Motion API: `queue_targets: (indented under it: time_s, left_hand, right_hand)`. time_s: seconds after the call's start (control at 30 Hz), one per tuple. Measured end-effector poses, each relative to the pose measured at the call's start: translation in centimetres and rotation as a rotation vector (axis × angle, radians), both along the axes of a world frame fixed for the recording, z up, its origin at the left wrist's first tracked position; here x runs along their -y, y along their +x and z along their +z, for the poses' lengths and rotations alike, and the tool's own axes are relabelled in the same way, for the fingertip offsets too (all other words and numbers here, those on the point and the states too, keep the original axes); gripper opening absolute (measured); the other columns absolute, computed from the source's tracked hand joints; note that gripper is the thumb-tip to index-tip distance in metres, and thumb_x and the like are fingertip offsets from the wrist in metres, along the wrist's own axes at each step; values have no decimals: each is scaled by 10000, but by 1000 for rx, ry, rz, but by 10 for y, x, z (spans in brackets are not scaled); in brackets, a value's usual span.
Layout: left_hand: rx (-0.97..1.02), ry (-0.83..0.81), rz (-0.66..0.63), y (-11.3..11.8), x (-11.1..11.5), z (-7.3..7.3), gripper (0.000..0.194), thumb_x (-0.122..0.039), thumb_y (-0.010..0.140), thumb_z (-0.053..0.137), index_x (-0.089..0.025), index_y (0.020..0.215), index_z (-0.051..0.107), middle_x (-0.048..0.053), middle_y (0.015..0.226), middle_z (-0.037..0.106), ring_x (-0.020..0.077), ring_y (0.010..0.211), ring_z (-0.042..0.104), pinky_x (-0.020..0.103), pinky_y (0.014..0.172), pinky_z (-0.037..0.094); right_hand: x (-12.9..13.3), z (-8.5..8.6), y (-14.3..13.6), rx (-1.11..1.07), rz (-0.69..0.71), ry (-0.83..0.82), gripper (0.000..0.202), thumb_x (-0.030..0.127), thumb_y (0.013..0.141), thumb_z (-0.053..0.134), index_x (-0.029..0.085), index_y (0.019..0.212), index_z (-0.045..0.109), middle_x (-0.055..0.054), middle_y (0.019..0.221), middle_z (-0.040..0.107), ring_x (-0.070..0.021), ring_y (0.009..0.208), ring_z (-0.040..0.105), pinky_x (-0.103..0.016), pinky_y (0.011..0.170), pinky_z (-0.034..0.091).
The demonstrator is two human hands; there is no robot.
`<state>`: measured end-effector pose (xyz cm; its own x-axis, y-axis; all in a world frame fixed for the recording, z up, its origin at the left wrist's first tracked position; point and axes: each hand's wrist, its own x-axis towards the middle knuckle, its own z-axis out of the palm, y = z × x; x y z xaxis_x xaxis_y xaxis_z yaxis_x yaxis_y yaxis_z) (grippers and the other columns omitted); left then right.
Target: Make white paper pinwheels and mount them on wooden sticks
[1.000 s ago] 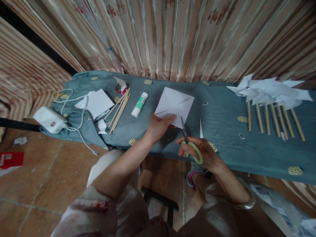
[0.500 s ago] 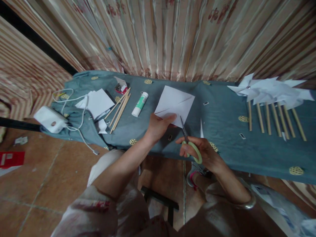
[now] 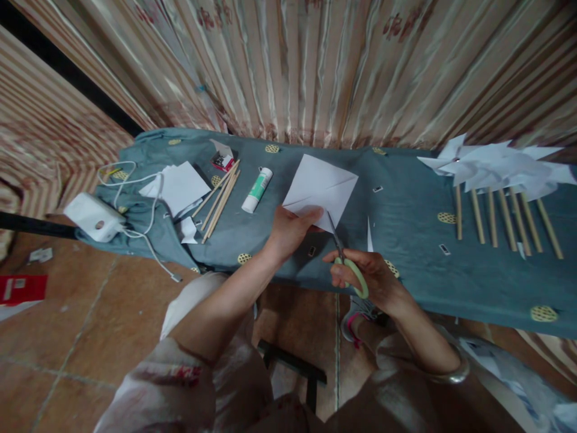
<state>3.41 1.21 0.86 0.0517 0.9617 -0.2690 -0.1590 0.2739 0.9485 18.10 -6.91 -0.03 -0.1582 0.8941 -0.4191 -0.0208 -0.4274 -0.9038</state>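
A white square of paper point(image 3: 321, 183) with slits running in from its corners is pinched at its near edge by my left hand point(image 3: 295, 228), thumb on top. My right hand point(image 3: 367, 273) has its fingers through the green handles of a pair of scissors point(image 3: 339, 248). The scissor blades reach into the paper's near right corner, close to my left thumb. A thin white paper sliver point(image 3: 369, 234) lies on the cloth just right of the paper.
On the cloth-covered table point(image 3: 415, 258), finished paper pinwheels point(image 3: 500, 165) on sticks lie at the right. To the left are a glue stick point(image 3: 256, 190), wooden sticks point(image 3: 220, 207), a small red box point(image 3: 222, 159), stacked paper point(image 3: 184, 185) and a white charger point(image 3: 94, 218) with cables.
The scissor blades have drawn slightly closer together at the paper's near corner. My left hand keeps its hold on the paper, and the view has shifted a little.
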Motion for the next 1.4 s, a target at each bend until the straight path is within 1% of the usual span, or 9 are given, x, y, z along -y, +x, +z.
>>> queue_targets:
  time_s: [0.2, 0.33, 0.5, 0.7, 0.93, 1.17, 1.3, 1.4]
  left_hand:
    - [63, 19, -15, -1, 0, -3, 174, -263, 628, 758, -156, 686, 634, 15, 707, 659, 131, 605, 585, 257, 545, 542]
    - [68, 20, -11, -1, 0, -4, 198, -269, 620, 749, -147, 740, 652, 26, 750, 677, 136, 625, 602, 256, 549, 554]
    - [61, 26, -23, 1, 1, -3, 176, -261, 610, 758, -151, 681, 640, 14, 683, 655, 132, 572, 584, 266, 522, 551]
    - [69, 37, -36, 2, 3, -4, 160, -251, 629, 762, -161, 626, 630, 6, 636, 634, 121, 536, 561, 264, 508, 543]
    - [57, 30, -27, 1, 2, -5, 153, -259, 621, 757, -160, 648, 643, 28, 679, 669, 133, 571, 582, 258, 513, 548]
    - [54, 24, -46, 3, 4, -8, 127, -236, 626, 747, -169, 645, 641, 13, 662, 665, 135, 563, 594, 259, 498, 550]
    - [39, 31, -42, 3, 3, -9, 119, -243, 635, 747, -184, 642, 644, 3, 667, 679, 141, 578, 614, 252, 496, 553]
    - [47, 30, -59, 3, 4, -8, 83, -220, 644, 731, -188, 638, 655, 1, 670, 684, 140, 573, 615, 265, 509, 559]
  right_hand:
    - [1, -2, 0, -11, -24, -35, 377, 456, 543, 853, 175, 748, 708, 23, 524, 591, -106, 486, 530, -235, 465, 419]
    - [1, -1, -1, 4, -11, -20, 406, 493, 557, 835, 166, 762, 709, 24, 513, 578, -104, 470, 513, -242, 457, 418]
    - [-1, 1, -1, 22, -5, -7, 432, 531, 564, 821, 167, 757, 692, 24, 520, 596, -94, 470, 525, -234, 473, 436]
    - [1, -3, 0, 14, -16, -17, 396, 493, 572, 831, 174, 769, 702, 21, 541, 601, -103, 497, 545, -235, 480, 441]
    - [0, -2, -1, 22, -42, -33, 409, 501, 536, 844, 171, 728, 696, 23, 506, 599, -101, 465, 535, -232, 450, 411]
    - [-2, 0, -1, 60, -39, -8, 417, 530, 542, 825, 184, 730, 689, 34, 496, 602, -101, 466, 544, -233, 468, 443]
    - [-2, 0, -1, 61, -25, -6, 388, 500, 549, 836, 181, 714, 690, 35, 488, 591, -96, 457, 536, -221, 458, 436]
    - [-2, -1, -1, 58, -37, -9, 397, 507, 554, 832, 181, 733, 692, 33, 489, 592, -100, 464, 542, -225, 466, 446]
